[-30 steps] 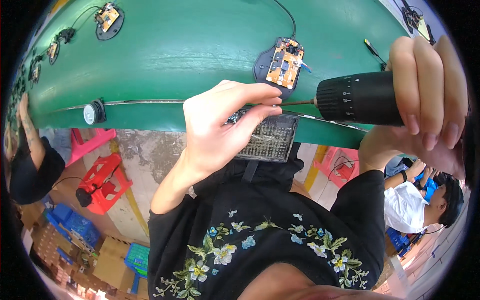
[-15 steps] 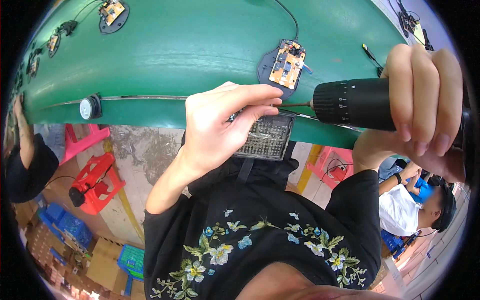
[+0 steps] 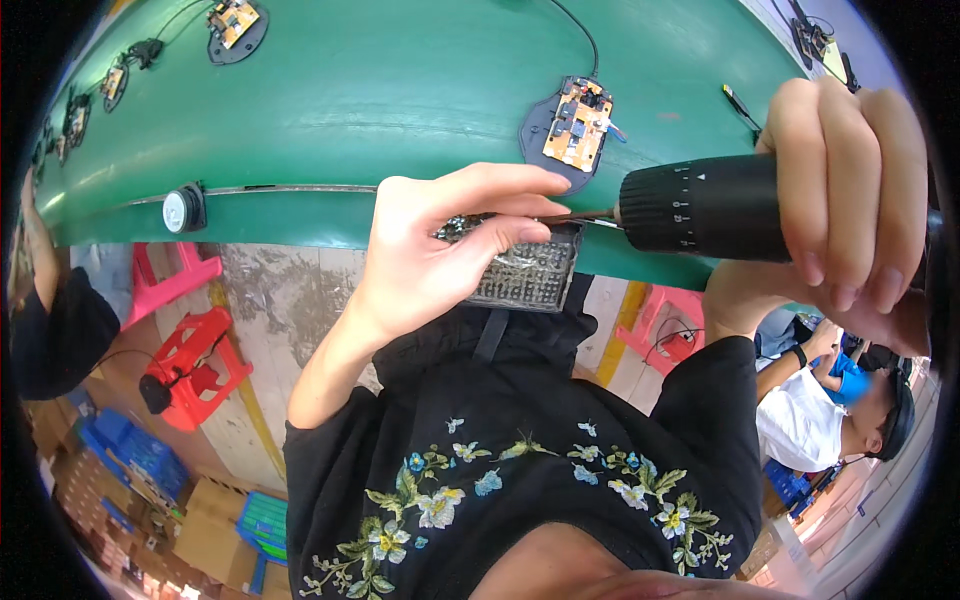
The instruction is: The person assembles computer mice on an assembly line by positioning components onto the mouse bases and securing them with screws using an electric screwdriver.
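Observation:
My right hand (image 3: pixel 850 190) is wrapped round a black electric screwdriver (image 3: pixel 700 208), which lies level with its thin bit (image 3: pixel 590 215) toward the left. At the bit's tip, the thumb and fingertips of my left hand (image 3: pixel 430 250) come together in a pinch. Any small piece between them is hidden. Under that hand sits a dark screw tray (image 3: pixel 525 275) with rows of small cells and shiny loose bits near its far left. Just beyond, a black mouse base (image 3: pixel 538 130) carries an orange circuit board (image 3: pixel 578 125) and a cable.
The green work surface (image 3: pixel 350 90) spans the far side. More mouse bases with boards (image 3: pixel 235 25) stand at far left. A round white-topped device (image 3: pixel 182 212) sits on the near edge. Red stools (image 3: pixel 200 370) stand behind it; co-workers (image 3: pixel 810 420) sit at both sides.
My left fingers have parted slightly at the bit's tip, and the hand has shifted a little left. The screwdriver has edged left too. The bases at far left have moved slightly right.

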Motion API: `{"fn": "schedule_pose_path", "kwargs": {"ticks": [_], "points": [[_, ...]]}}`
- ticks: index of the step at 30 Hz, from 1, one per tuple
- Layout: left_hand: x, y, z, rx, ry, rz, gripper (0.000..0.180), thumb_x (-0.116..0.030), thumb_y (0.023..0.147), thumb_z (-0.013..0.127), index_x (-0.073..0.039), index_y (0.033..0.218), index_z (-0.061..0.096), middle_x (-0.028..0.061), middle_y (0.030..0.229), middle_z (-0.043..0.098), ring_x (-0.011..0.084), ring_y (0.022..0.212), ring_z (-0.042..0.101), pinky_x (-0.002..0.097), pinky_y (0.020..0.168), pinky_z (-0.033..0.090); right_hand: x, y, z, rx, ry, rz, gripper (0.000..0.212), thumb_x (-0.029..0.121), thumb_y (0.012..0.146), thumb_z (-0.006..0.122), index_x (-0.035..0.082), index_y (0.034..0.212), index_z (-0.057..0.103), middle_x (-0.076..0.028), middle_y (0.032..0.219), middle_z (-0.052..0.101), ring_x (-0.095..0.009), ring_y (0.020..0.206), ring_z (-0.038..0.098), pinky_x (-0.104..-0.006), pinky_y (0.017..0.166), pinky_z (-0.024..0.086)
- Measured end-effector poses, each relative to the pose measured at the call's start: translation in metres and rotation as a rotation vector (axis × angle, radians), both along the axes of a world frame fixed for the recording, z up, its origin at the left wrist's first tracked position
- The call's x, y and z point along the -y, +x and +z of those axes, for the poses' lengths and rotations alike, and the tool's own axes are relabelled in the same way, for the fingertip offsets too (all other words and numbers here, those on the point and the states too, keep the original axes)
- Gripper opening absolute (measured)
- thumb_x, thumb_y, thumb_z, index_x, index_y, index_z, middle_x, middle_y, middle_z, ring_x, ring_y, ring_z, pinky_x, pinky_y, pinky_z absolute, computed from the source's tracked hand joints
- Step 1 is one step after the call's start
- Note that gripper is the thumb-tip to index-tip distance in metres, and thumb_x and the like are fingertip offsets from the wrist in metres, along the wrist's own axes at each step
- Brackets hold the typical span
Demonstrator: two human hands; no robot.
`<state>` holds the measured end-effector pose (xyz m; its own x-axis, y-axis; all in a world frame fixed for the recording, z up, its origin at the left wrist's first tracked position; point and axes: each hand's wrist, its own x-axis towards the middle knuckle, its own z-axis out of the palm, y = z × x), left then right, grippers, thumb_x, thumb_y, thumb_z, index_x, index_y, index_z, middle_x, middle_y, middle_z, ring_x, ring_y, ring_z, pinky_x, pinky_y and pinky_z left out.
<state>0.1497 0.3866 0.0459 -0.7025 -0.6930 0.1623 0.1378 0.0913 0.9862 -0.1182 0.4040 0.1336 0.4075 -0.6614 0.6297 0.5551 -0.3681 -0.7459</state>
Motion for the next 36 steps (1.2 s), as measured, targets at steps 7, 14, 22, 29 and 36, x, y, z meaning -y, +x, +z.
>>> {"fn": "schedule_pose_path", "kwargs": {"ticks": [7, 14, 22, 29, 36], "points": [[0.015, 0.034, 0.008, 0.338, -0.553, 0.062, 0.047, -0.013, 0.065, 0.089, -0.006, 0.109, 0.073, 0.0171, 0.138, 0.062, 0.0357, 0.129, 0.058, 0.0486, 0.106, 0.046, -0.015, -0.036, 0.017, -0.097, 0.081, -0.351, 0.013, 0.022, 0.080, 0.062, 0.010, 0.086, 0.060, 0.000, 0.079, 0.056, -0.010, 0.064, 0.051, -0.0263, 0.069, 0.045], [-0.004, 0.039, -0.005, 0.589, -0.745, -0.007, 0.027, -0.012, 0.067, 0.084, -0.007, 0.089, 0.069, 0.0110, 0.121, 0.064, 0.0354, 0.114, 0.060, 0.0478, 0.097, 0.046, -0.002, -0.035, -0.001, -0.150, 0.194, -0.654, 0.025, 0.030, 0.083, 0.051, 0.007, 0.092, 0.049, -0.002, 0.071, 0.047, -0.012, 0.054, 0.042, -0.0313, 0.060, 0.038], [-0.002, 0.026, -0.010, 0.604, -0.829, -0.048, 0.022, -0.010, 0.073, 0.081, -0.007, 0.089, 0.065, 0.0084, 0.117, 0.065, 0.0319, 0.112, 0.061, 0.0444, 0.093, 0.047, 0.007, -0.017, -0.027, -0.111, 0.184, -0.774, 0.035, 0.016, 0.094, 0.044, -0.003, 0.123, 0.047, -0.011, 0.069, 0.050, -0.019, 0.051, 0.048, -0.0343, 0.055, 0.046], [0.011, 0.012, -0.001, 0.346, -0.580, 0.085, 0.025, 0.005, 0.070, 0.079, -0.005, 0.090, 0.069, 0.0059, 0.084, 0.070, 0.0263, 0.082, 0.068, 0.0352, 0.074, 0.053, 0.005, -0.005, -0.019, -0.005, 0.326, -0.830, 0.036, 0.016, 0.091, 0.051, -0.002, 0.122, 0.046, -0.011, 0.066, 0.050, -0.020, 0.050, 0.047, -0.0348, 0.055, 0.046], [0.014, -0.006, -0.005, 0.256, -0.604, 0.077, 0.030, 0.006, 0.068, 0.079, -0.003, 0.096, 0.074, 0.0076, 0.086, 0.072, 0.0259, 0.083, 0.070, 0.0350, 0.075, 0.054, 0.015, -0.019, -0.027, -0.091, 0.389, -0.762, 0.042, 0.015, 0.088, 0.058, 0.001, 0.124, 0.042, -0.011, 0.062, 0.050, -0.021, 0.047, 0.045, -0.0358, 0.050, 0.042]]}}
